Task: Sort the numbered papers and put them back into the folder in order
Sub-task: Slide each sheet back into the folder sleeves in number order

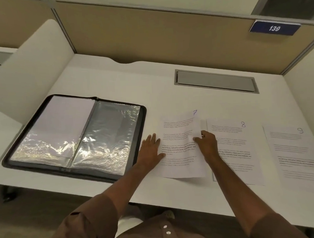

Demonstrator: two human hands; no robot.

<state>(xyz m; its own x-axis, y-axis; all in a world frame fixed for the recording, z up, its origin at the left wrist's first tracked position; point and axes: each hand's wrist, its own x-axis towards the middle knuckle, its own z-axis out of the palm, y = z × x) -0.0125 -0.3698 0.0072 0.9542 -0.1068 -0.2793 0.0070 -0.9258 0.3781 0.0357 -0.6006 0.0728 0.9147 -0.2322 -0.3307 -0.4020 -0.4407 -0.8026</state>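
Tabletop (169,79), white, is carrying everything. Folder (76,137) is lying open flat at the person's left, black zip edge all round, clear plastic sleeves glaring under the light; a blank-looking white sheet is sitting in the left-hand sleeve, while the right-hand sleeve appears empty, though glare is hiding much of it.

Three printed sheets are lying in a row to the right of the folder, long axes running away from the person. Reading left to right by the handwritten numerals at the top right corners: sheet "7" (181,121), sheet "8" (241,151), sheet "9" (294,158). Body text is too small to read reliably.

Sheet 7 is lying just beside the folder's right edge, and both hands are working on it. Left hand (151,147) is resting flat, fingers straight, on its left margin, between sheet and folder. Right hand (207,143) is pinching its right edge, thumb on top, with that edge lifting slightly over sheet 8.

Judgement: the coming move is leftward, sheet 7 into the folder; left hand is nearer to the sleeve, and the sheet's long axis is already roughly matching it.

Blue plate (274,28) on the partition is reading "139".
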